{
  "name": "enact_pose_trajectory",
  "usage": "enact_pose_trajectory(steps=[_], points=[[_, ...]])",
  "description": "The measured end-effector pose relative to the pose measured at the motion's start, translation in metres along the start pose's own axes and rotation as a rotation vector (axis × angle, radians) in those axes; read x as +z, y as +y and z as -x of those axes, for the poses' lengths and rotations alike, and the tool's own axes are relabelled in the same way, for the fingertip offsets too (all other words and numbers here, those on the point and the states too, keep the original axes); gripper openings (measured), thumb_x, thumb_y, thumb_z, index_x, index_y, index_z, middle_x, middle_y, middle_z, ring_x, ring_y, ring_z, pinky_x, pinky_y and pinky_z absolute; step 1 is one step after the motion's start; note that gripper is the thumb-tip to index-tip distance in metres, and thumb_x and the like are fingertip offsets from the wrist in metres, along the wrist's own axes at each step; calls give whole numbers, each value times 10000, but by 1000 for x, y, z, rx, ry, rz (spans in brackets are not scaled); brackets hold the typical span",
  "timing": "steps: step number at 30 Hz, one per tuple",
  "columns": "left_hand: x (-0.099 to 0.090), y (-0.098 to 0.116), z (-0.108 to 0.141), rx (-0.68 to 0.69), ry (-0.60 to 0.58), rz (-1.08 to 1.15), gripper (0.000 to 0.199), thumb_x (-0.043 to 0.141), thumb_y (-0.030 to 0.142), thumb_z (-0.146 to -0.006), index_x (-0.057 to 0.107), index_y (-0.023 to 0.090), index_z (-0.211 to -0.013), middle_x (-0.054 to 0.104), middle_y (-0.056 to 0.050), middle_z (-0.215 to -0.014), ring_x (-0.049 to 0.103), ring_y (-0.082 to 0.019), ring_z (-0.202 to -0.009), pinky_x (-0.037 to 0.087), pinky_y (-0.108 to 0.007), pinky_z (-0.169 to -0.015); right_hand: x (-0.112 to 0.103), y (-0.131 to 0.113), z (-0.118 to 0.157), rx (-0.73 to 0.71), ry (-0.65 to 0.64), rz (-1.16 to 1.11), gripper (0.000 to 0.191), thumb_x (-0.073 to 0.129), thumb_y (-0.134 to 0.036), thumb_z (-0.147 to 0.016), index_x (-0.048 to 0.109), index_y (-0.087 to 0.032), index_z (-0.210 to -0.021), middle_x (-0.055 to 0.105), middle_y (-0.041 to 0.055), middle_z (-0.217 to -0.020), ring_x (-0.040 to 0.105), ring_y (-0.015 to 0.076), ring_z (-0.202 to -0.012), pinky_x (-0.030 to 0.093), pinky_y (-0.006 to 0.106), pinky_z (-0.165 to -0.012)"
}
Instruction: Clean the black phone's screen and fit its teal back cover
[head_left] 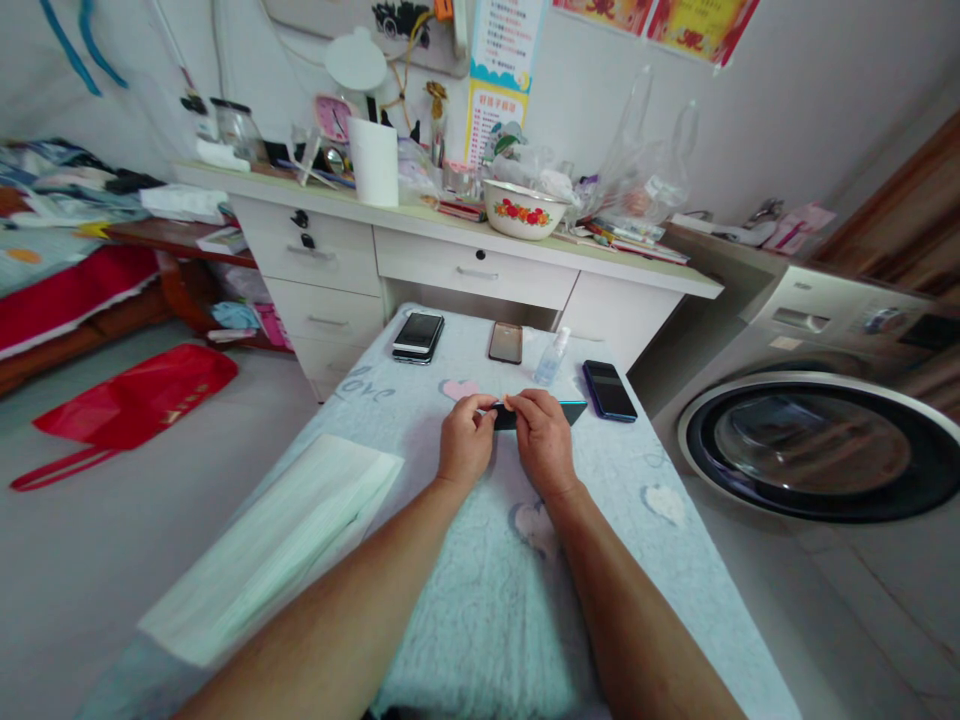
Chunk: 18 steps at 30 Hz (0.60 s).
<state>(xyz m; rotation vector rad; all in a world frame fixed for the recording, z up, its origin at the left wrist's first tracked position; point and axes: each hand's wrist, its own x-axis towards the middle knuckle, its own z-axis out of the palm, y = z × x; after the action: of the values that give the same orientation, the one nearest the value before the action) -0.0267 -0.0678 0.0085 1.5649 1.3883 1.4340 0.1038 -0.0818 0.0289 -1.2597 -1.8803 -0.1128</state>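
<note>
Both hands hold a dark smartphone (572,411) above the middle of the cloth-covered table, its long edge turned toward me. My left hand (466,440) pinches the phone's left end. Closed over its middle is my right hand (541,440), with something small and pale between the fingertips that I cannot make out. Beyond the hands lie a brown phone case (506,343) and a clear spray bottle (553,357), which stands tilted in the view. A dark blue phone (609,390) rests to the right. At the far left are stacked phones (418,337).
A folded pale cloth or paper stack (277,550) lies along the table's left side. Behind stands a white desk (480,270) with a flowered enamel bowl (525,208) and a paper roll (374,163). To the right is a washing machine (810,400); a red bag (142,395) lies on the floor.
</note>
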Motion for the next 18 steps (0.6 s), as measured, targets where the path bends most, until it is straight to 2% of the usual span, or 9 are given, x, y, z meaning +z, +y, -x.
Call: enact_pose_trajectory(steps=[18], points=[[-1, -2, -3, -37, 56, 5, 190, 569, 196, -781, 691, 183, -926, 694, -19, -837, 595, -139, -712, 493, -270, -738, -15, 31, 0, 102, 107, 0, 271, 461, -157, -900, 723, -205, -951, 651, 74, -957, 591, 200, -911, 479, 341, -859]])
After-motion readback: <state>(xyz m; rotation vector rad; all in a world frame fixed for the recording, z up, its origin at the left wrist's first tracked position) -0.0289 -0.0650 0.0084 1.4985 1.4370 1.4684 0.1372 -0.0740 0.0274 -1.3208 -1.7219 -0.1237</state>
